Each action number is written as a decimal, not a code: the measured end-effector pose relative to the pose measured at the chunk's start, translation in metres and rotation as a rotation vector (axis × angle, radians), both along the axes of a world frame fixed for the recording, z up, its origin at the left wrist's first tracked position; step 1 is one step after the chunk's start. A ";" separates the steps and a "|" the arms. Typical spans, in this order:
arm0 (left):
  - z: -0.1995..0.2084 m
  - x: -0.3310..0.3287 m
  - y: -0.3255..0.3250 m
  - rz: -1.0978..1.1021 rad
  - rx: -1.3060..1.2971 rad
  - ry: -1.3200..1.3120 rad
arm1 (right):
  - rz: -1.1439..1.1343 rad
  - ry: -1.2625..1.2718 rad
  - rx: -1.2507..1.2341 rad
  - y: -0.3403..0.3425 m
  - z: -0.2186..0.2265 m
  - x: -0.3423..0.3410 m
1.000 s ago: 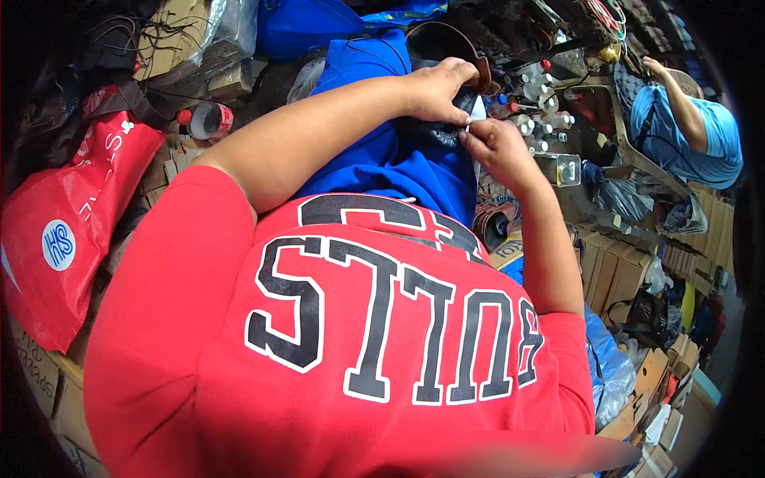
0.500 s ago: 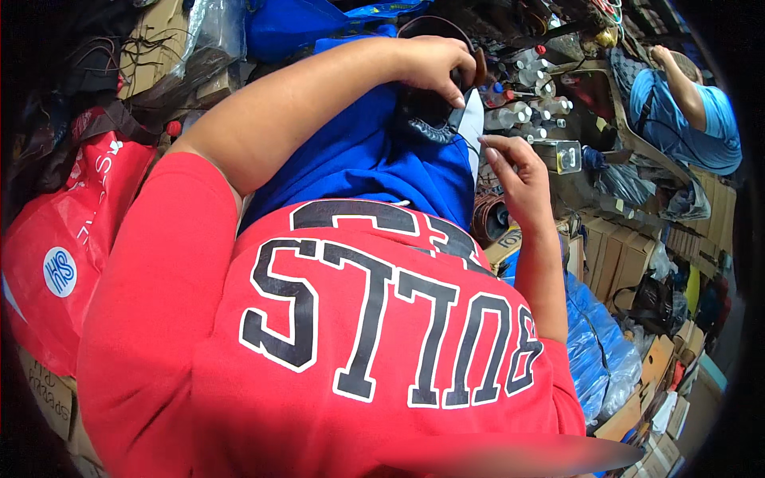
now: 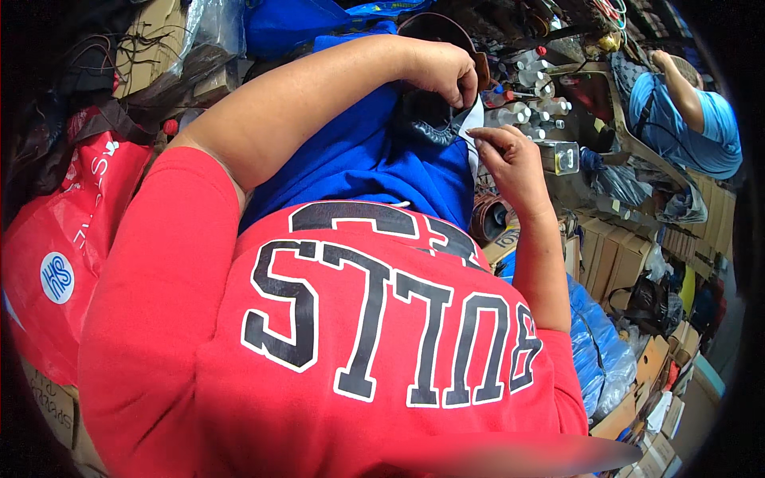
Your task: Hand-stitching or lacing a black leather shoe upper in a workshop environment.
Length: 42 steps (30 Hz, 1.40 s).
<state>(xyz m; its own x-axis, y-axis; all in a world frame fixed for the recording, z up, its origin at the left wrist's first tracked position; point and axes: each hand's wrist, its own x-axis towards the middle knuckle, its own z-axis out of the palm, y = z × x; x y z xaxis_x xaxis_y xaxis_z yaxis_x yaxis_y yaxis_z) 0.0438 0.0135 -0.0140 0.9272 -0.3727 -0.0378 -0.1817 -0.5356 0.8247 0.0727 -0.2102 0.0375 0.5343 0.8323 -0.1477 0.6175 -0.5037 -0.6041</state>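
A dark, shiny piece with a gathered edge (image 3: 434, 131), perhaps leather, lies on my blue-clad lap (image 3: 358, 155). A stiff white flap (image 3: 473, 158) stands at its right side. My left hand (image 3: 446, 73) reaches over from the far side, its fingers closed on the upper end of the flap. My right hand (image 3: 510, 159) is closed in a pinch, thumb and forefinger tips against the flap's right side. Whatever lies between those tips is too small to make out. Beyond my left hand, a brown strap-like loop (image 3: 480, 70) curves round.
Several bottles (image 3: 550, 106) and a square clear container (image 3: 560, 157) stand to the right. Farther right, a person in a light blue shirt (image 3: 677, 119) sits. A red bag (image 3: 72, 247) lies at left; cardboard boxes (image 3: 613, 255) and blue plastic (image 3: 594, 334) are at right.
My right hand has moved a little up and left, against the white flap. My left hand has shifted slightly right, and the flap looks narrower and more turned.
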 end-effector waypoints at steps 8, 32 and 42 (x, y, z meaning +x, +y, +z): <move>-0.001 0.003 -0.001 -0.034 0.032 0.025 | -0.020 0.167 0.086 0.003 -0.023 0.009; -0.009 -0.074 0.004 0.575 0.113 -0.496 | 0.015 -0.067 0.198 -0.002 -0.030 -0.011; -0.004 -0.105 -0.020 0.526 0.549 -0.546 | 0.004 -0.257 0.138 -0.006 -0.035 -0.029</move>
<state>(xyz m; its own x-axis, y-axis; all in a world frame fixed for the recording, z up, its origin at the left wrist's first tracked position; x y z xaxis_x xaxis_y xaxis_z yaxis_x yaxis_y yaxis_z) -0.0610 -0.0065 -0.0180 0.9128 0.0405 0.4065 -0.0933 -0.9481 0.3040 0.0433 -0.2163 0.0030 0.5361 0.8374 0.1069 0.7613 -0.4249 -0.4898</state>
